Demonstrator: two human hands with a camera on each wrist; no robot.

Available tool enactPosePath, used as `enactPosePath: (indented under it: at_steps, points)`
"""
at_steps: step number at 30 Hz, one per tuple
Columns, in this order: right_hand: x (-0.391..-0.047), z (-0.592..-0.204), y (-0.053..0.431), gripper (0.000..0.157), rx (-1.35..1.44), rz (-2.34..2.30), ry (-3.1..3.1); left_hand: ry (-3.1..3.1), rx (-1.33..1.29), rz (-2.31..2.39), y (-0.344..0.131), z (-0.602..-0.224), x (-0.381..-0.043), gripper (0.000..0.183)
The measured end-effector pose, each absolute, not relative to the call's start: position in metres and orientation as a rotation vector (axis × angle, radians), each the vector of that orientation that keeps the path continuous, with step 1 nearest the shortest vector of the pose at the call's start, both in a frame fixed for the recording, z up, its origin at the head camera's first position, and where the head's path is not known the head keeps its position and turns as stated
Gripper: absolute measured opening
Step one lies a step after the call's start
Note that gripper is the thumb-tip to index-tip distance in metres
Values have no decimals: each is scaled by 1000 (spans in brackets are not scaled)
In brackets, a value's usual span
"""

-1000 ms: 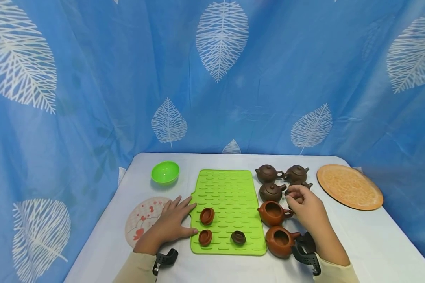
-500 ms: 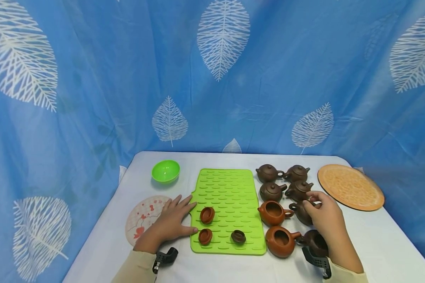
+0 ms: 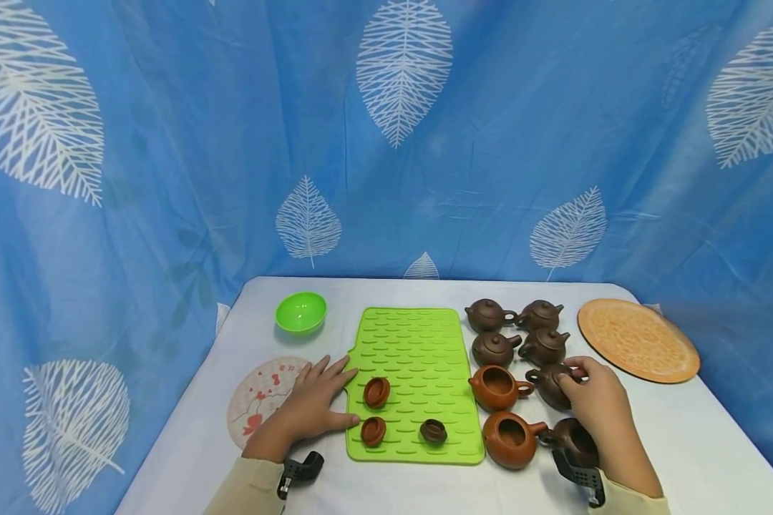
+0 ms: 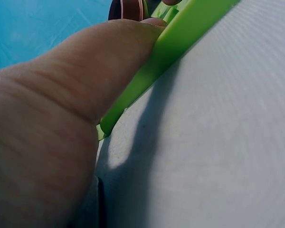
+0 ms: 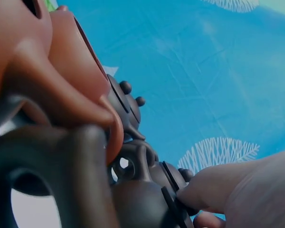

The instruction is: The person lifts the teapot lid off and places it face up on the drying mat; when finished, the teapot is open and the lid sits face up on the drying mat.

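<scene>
My right hand [image 3: 598,400] pinches a dark brown teapot lid [image 5: 173,209] at the mouth of a dark brown teapot [image 3: 546,386]. In the right wrist view the thumb [image 5: 213,185] lies against the lid; the other fingers are mostly hidden. Just in front stands a lidless dark teapot [image 3: 576,440], partly behind my wrist. Two lidless reddish-brown teapots [image 3: 494,388] stand to the left. My left hand [image 3: 312,409] rests with fingers spread at the left edge of a green mat [image 3: 412,343]. On the mat lie two reddish lids [image 3: 376,392] and one dark lid [image 3: 434,430].
Several lidded dark teapots [image 3: 493,349] stand close together behind the working spot. A round orange-patterned board [image 3: 638,340] lies at the right. At the back left is a green bowl [image 3: 300,313]; a round floral mat [image 3: 251,400] lies partly under my left hand.
My right hand has moved right and toward me, from beside the rear dark teapots to the lidless dark one, where it now holds a lid at the opening. My left hand has stayed put.
</scene>
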State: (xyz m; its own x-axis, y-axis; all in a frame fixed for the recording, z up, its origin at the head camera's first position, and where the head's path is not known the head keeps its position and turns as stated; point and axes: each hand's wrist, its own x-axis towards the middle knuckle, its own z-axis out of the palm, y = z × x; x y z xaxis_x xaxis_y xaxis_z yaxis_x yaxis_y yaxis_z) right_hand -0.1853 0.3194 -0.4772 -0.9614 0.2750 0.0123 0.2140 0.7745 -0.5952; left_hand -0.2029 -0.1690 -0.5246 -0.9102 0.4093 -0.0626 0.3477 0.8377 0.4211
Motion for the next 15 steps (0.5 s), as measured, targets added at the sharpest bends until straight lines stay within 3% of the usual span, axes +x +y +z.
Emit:
enactPosePath:
  at_steps: [15]
  points:
    - [-186, -478, 331, 36, -429, 1001, -2909, 2865, 598, 632, -169, -524, -204, 93]
